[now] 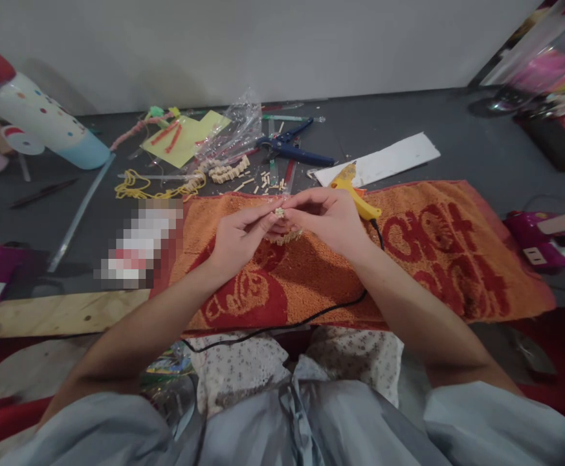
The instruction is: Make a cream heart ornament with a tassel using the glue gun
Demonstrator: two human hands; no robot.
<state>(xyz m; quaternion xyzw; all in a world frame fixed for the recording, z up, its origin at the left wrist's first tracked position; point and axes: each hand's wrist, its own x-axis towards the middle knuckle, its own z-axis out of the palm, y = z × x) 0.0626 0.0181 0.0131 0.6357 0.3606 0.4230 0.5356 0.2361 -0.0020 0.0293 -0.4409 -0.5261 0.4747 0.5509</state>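
Observation:
Above the orange and red towel (331, 278), my left hand (238, 236) and my right hand (333, 220) meet with their fingertips pinched together. Between them is a small curved strip of pale sticks (289, 237), with one end showing at the fingertips; the fingers hide much of it. Just right of my right hand lies a yellow glue gun (367, 208), its black cord crossing the towel. Beyond the fingertips are scattered short pale sticks (267, 181) and a larger row of similar pale pieces (228, 169).
Blue pliers (296, 150) and a white board strip (384, 160) lie behind the towel. Yellow string (151, 186), yellow paper (175, 144) and clear plastic wrap (238, 133) sit left of them. A dotted bottle (49, 116) is far left; purple objects (549, 239) flank the workspace.

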